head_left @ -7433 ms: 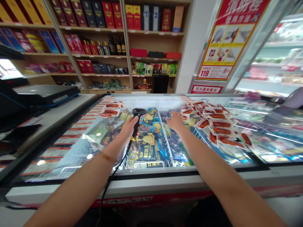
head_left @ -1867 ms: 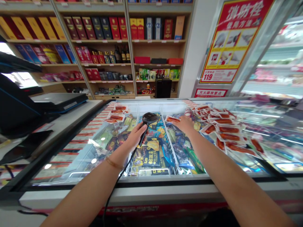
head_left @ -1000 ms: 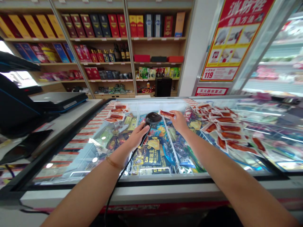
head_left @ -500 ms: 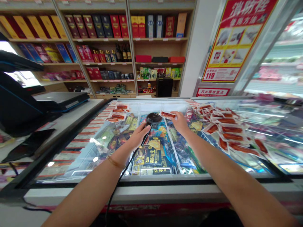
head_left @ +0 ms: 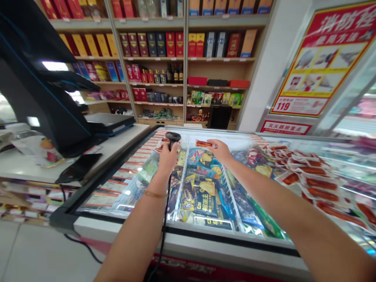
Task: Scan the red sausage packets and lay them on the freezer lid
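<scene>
My left hand [head_left: 169, 156] is wrapped round the handle of a black corded barcode scanner [head_left: 173, 137], whose cable runs down along my forearm. Pinched in my right hand [head_left: 219, 150] is a vacuum-packed sausage [head_left: 203, 143], held over the glass top of a chest freezer. A few packed sausages [head_left: 160, 145] lie on the glass behind the scanner, partly hidden by it and my left hand. Right of my right arm a large heap of the same sausage packs [head_left: 315, 172] is spread over the glass.
Under the glass, bagged frozen goods [head_left: 205, 196] fill wire baskets. On the left counter [head_left: 114, 147] stand a scale [head_left: 110, 122] and a black terminal [head_left: 44, 86]. Shelves of boxes and bottles [head_left: 158, 74] line the back wall, with a red and yellow poster [head_left: 319, 62] at right.
My left hand has moved the scanner left, away from the sausage in my right hand and over to the small group of packs. The view has turned left.
</scene>
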A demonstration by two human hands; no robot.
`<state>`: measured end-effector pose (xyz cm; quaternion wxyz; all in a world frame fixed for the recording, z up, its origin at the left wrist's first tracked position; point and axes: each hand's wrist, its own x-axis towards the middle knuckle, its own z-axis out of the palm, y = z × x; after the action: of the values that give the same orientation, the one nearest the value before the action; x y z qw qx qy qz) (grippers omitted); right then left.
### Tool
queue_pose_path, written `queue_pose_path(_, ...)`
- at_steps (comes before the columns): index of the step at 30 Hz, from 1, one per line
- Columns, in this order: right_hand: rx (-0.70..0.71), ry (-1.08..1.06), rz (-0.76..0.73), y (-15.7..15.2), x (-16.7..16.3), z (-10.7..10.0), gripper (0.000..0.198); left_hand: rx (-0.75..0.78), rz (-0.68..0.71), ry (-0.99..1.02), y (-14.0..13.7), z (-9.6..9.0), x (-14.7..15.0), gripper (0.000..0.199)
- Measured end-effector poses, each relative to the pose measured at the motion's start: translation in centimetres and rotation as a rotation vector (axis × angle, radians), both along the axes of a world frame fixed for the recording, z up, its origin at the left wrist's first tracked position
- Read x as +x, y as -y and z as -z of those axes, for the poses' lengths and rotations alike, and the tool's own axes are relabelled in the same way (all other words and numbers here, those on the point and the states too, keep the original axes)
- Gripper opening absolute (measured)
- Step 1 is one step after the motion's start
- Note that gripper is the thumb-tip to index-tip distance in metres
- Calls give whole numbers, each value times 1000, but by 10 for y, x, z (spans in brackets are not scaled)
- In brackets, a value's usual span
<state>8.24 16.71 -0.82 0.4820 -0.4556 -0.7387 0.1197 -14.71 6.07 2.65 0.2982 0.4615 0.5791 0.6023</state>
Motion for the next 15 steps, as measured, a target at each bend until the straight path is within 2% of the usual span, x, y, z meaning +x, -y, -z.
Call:
queue_pose_path(4,22,-6,-108,-20,-81,-19,32,57,-216,72,-3,-8,-36,27)
queue_pose_path(6,35,31,-143,-27,-120,-23,32,67,-249,152,-5,-8,-46,26)
queue_pose_path(8,50,95,-106,-31,-152,-21,32,81,-250,221,-5,-8,-51,25)
queue_pose_path(10,27,163,-26,-32,-176,-15,30,102,-242,257,-5,-8,-51,25)
queue_pose_path(13,-46,236,37,-31,-194,-4,23,113,-254,259,-4,-9,-50,26)
queue_pose_path(15,-71,251,28,-29,-196,0,21,111,-154,252,-3,-9,-50,27)
